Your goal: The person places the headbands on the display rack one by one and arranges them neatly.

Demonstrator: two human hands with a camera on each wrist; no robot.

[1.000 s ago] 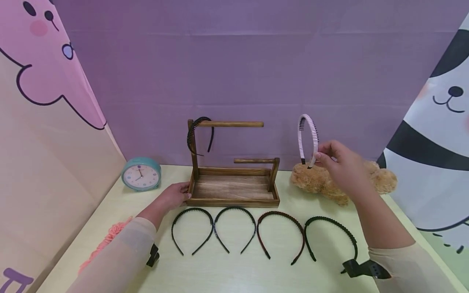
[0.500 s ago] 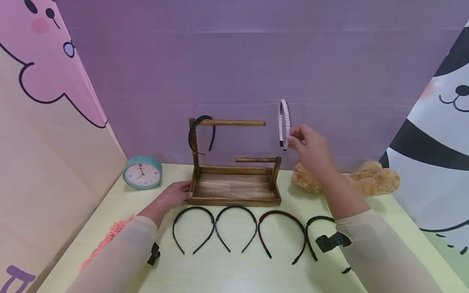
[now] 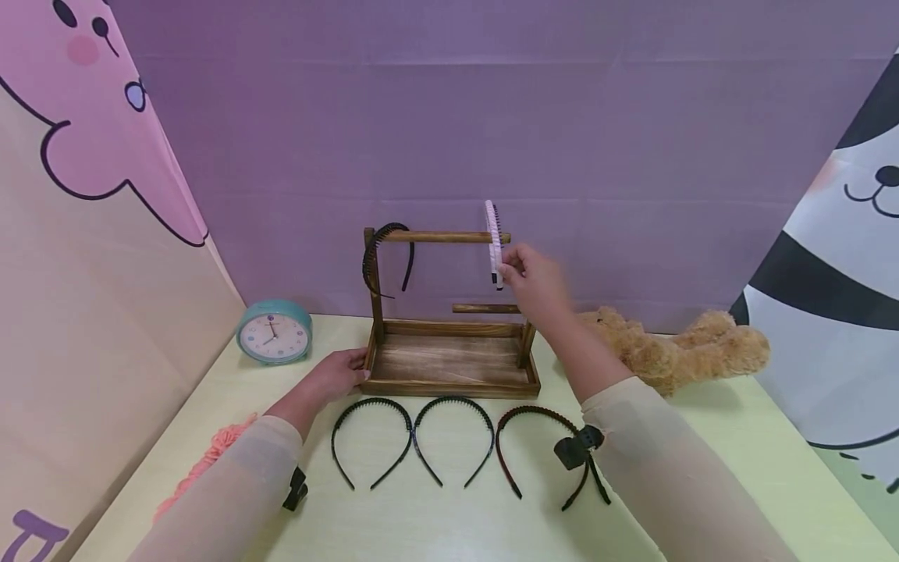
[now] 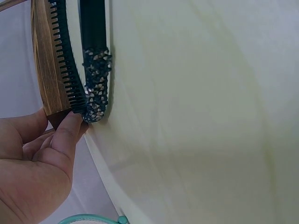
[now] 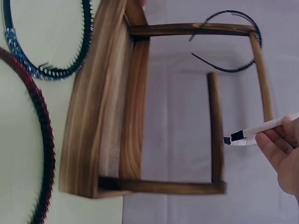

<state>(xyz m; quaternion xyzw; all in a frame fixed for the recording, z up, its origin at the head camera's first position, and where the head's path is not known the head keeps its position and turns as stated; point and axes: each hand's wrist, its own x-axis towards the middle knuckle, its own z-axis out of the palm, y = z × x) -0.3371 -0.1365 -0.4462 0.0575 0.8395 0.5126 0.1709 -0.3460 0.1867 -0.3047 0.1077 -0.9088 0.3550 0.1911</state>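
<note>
My right hand (image 3: 537, 285) pinches a pale pink headband (image 3: 494, 242) near one end. The headband stands upright around the free tip of the upper bar (image 3: 449, 236) of a wooden rack (image 3: 449, 388). In the right wrist view, the dark ends of its legs hang below that bar, with the rack's shorter lower bar (image 5: 215, 126) nearby. My left hand (image 3: 335, 375) grips the left front corner of the rack's tray, thumb and fingers on either side of the wood (image 4: 46, 70). A black toothed headband (image 3: 367, 265) hangs at the upper bar's post end.
Before the rack lie a black headband (image 3: 375, 400), a dark blue headband (image 3: 453, 399) and a red-black headband (image 3: 534, 409); my right forearm covers most of another dark one. A teal clock (image 3: 274, 332) stands left, a tan plush toy (image 3: 674, 359) right. Pink yarn-like material (image 3: 218, 445) lies by my left sleeve.
My right hand has carried the pale pink headband leftward from above the plush toy, lifting it, then bringing it over the upper bar's tip. My left hand has stayed at the rack's corner.
</note>
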